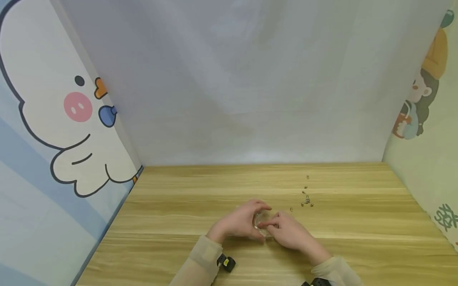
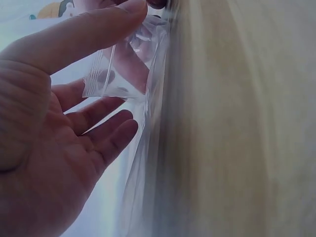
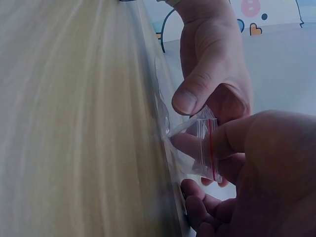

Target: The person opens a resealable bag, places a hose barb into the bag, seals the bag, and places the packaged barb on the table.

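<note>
Between both hands, low over the table, is a small clear zip bag [image 3: 190,165] with a red line along its mouth. My left hand [image 1: 237,220] curves round it, thumb by one edge and fingers behind, as the left wrist view also shows. One digit of my right hand [image 1: 290,233] reaches into the bag's mouth, and another lies against the outside, so the plastic is held between them. The other right fingers are curled beneath. More clear plastic [image 3: 162,94] lies along the tabletop; whether it belongs to the same bag is unclear.
Several small metal pieces [image 1: 307,200] lie scattered on the wood-grain table [image 1: 171,190], right of and beyond the hands. A pale curtain [image 1: 229,99] hangs at the back. Printed panels stand at both sides, with a cartoon bird [image 1: 46,79] on the left one.
</note>
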Tool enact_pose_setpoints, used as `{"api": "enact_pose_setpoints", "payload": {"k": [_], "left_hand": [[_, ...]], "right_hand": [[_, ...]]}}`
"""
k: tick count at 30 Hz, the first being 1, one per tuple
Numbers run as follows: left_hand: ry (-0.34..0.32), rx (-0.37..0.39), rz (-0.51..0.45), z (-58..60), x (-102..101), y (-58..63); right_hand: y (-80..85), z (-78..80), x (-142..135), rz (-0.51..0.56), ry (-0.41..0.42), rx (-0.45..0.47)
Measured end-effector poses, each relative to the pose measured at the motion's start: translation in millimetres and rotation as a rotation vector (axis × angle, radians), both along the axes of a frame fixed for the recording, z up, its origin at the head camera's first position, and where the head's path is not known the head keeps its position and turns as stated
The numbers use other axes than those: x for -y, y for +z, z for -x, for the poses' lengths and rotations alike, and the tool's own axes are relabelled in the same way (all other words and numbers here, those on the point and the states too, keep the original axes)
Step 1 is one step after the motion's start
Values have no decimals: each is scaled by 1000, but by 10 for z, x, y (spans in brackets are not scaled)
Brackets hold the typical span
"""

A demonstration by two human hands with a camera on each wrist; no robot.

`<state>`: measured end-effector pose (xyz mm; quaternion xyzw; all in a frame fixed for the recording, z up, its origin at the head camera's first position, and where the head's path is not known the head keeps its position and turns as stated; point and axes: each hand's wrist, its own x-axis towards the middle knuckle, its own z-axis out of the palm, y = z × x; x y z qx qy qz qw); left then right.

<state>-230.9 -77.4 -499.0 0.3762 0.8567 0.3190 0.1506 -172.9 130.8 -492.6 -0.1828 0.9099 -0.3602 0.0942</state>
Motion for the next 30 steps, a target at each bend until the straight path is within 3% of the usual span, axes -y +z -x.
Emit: {"api": "enact_pose_setpoints", "payload": {"k": [4,11,17,26,30], "left_hand": [[-28,11,-4,-8,-8,-3],[-4,132,-62,-20,-29,-13],[5,129,-49,-10,-40,-29],[-2,116,-47,-6,-18,-24],[8,129,-55,-2,0,-50]], "right_hand": [[-9,9,1,9,2,-4],[15,4,8,33,2,4],[20,10,5,27,-28,40],[70,134,-252,101,127,99],[108,194,-397,138,138,148]]}}
